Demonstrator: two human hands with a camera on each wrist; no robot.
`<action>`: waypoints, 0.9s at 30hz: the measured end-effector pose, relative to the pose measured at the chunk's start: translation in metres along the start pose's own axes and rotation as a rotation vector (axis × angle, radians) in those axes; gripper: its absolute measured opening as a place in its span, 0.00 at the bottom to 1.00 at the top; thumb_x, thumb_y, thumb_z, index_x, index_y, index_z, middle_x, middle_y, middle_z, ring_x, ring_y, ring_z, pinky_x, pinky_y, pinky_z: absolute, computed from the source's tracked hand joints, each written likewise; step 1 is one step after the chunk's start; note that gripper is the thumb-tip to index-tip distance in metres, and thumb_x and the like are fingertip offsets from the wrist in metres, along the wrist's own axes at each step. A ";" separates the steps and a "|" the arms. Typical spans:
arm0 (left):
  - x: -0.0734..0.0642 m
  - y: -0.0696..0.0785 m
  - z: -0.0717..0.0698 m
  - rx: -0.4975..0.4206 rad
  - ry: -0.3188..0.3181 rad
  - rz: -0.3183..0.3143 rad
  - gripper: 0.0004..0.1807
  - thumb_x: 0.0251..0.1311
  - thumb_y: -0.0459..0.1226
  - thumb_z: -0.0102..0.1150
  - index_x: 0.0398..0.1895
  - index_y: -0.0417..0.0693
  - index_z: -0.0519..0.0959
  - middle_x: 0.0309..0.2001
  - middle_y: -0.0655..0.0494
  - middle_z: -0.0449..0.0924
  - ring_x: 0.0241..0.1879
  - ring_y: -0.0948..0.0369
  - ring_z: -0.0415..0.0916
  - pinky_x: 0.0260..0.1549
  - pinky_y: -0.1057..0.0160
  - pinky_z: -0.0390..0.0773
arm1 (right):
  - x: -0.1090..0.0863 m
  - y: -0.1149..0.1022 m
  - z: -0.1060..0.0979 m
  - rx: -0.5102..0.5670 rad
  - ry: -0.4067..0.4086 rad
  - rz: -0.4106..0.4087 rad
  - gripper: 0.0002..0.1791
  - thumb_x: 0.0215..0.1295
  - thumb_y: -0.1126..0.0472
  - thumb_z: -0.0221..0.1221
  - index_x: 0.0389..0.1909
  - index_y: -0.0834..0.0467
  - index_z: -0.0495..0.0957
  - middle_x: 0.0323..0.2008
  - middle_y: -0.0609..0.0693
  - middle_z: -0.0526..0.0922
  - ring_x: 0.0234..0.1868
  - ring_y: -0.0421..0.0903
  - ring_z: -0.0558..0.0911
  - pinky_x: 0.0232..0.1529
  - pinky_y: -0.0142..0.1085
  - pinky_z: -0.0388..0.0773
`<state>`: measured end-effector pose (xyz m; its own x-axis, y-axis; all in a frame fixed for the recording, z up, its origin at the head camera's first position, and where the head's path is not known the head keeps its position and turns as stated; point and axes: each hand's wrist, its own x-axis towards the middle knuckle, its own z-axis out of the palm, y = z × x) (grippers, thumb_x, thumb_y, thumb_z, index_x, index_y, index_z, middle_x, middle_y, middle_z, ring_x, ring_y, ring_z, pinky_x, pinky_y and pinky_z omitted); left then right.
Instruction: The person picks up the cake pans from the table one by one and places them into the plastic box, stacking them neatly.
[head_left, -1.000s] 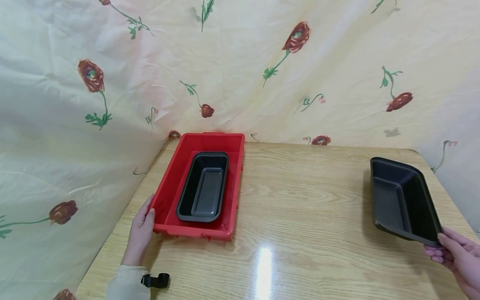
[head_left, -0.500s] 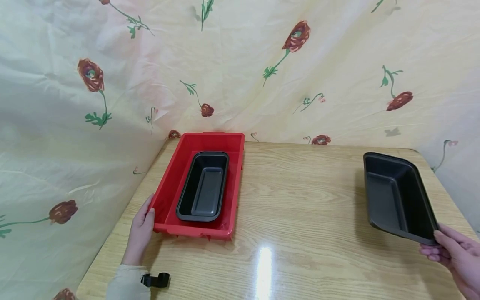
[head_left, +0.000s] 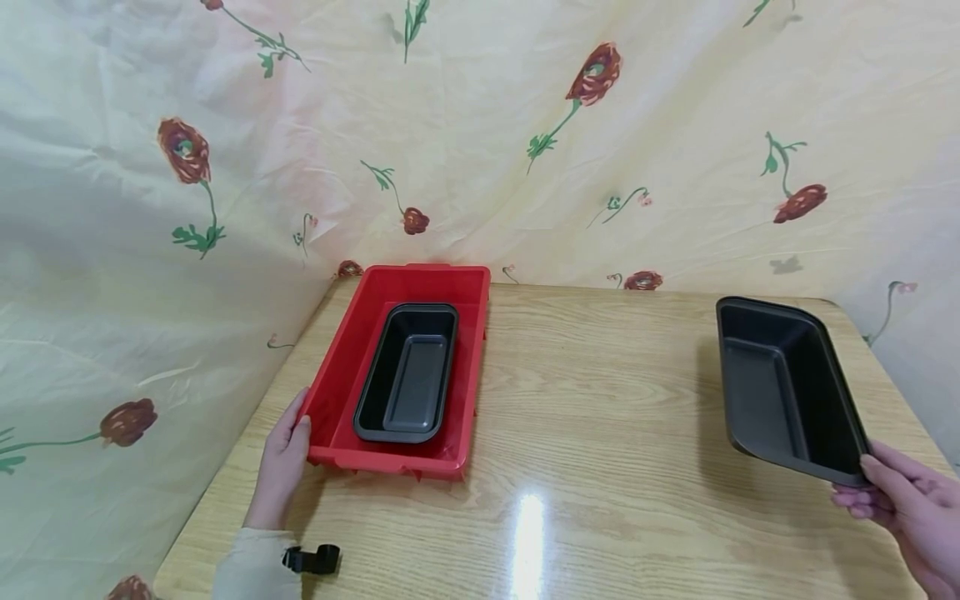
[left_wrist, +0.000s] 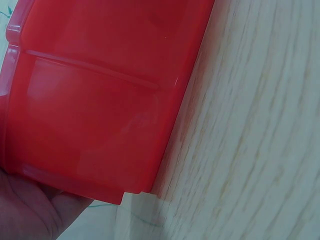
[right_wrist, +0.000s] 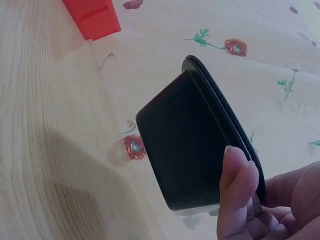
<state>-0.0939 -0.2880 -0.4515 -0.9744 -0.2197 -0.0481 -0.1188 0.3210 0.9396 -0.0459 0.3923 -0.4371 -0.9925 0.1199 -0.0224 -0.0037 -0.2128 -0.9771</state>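
Observation:
On the left of the table a red plastic tray [head_left: 330,392] holds a dark loaf pan [head_left: 414,385] lying inside it. My left hand [head_left: 285,454] grips the tray's near left corner, thumb on the rim; the left wrist view shows the tray's red outer side close up. Over at the right, my right hand [head_left: 903,500] pinches the near corner of a second dark loaf pan [head_left: 795,392]. That pan is tilted and off the table, with its shadow below. Two fingertips [right_wrist: 241,180] press its outer wall in the right wrist view.
The wooden table [head_left: 600,400] stretches between the tray and the held pan. Flower-printed cloth [head_left: 480,133] rises behind the table and along its left side. A black strap [head_left: 311,560] is at the left sleeve's cuff.
My right hand and its loaf pan have moved a little left and slightly away from me. The left hand, the red tray and the pan inside it stay in place.

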 end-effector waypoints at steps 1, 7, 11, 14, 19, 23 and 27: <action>0.000 0.000 0.000 0.000 -0.001 -0.001 0.28 0.77 0.38 0.34 0.78 0.56 0.50 0.75 0.46 0.52 0.69 0.47 0.56 0.63 0.50 0.64 | 0.000 -0.001 0.001 -0.014 0.010 0.006 0.25 0.77 0.66 0.41 0.43 0.37 0.84 0.25 0.48 0.87 0.22 0.42 0.85 0.19 0.29 0.79; 0.001 -0.001 0.000 0.014 0.005 -0.016 0.28 0.77 0.39 0.35 0.78 0.56 0.50 0.74 0.48 0.53 0.68 0.48 0.57 0.55 0.68 0.69 | 0.001 -0.003 0.009 -0.048 0.059 0.021 0.24 0.77 0.65 0.43 0.40 0.35 0.83 0.24 0.46 0.86 0.21 0.41 0.85 0.18 0.30 0.78; 0.001 -0.001 0.000 0.006 0.004 -0.013 0.28 0.77 0.39 0.35 0.78 0.54 0.51 0.74 0.47 0.54 0.68 0.48 0.57 0.52 0.74 0.70 | 0.001 -0.004 0.013 -0.041 0.073 0.017 0.23 0.76 0.65 0.44 0.39 0.36 0.83 0.24 0.46 0.86 0.21 0.42 0.84 0.19 0.29 0.78; 0.001 -0.002 0.001 0.000 0.005 -0.007 0.28 0.77 0.39 0.35 0.78 0.53 0.51 0.74 0.46 0.54 0.68 0.47 0.57 0.50 0.76 0.70 | 0.001 -0.004 0.016 -0.016 0.065 0.001 0.24 0.75 0.67 0.45 0.40 0.38 0.84 0.25 0.47 0.87 0.21 0.42 0.85 0.18 0.29 0.78; 0.001 -0.002 0.000 0.006 0.004 -0.011 0.28 0.77 0.39 0.35 0.78 0.54 0.51 0.74 0.47 0.54 0.68 0.48 0.57 0.53 0.72 0.70 | 0.000 -0.005 0.022 0.028 0.024 -0.008 0.25 0.75 0.71 0.43 0.41 0.41 0.85 0.26 0.49 0.87 0.22 0.43 0.85 0.19 0.30 0.79; 0.001 -0.001 0.000 0.013 0.002 -0.021 0.28 0.77 0.40 0.35 0.78 0.56 0.50 0.74 0.48 0.53 0.68 0.48 0.57 0.59 0.61 0.69 | 0.000 -0.007 0.028 0.038 -0.006 -0.008 0.26 0.74 0.72 0.43 0.43 0.42 0.85 0.28 0.49 0.87 0.22 0.44 0.85 0.20 0.30 0.79; 0.001 -0.001 0.000 0.015 0.003 -0.014 0.28 0.77 0.39 0.35 0.78 0.55 0.51 0.74 0.47 0.54 0.68 0.47 0.57 0.59 0.59 0.68 | 0.001 -0.009 0.034 0.032 -0.041 -0.010 0.25 0.75 0.72 0.43 0.45 0.43 0.85 0.30 0.49 0.88 0.24 0.45 0.85 0.21 0.30 0.80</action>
<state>-0.0945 -0.2884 -0.4525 -0.9720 -0.2273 -0.0596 -0.1349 0.3320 0.9336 -0.0509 0.3617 -0.4217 -0.9966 0.0822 -0.0030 -0.0171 -0.2431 -0.9698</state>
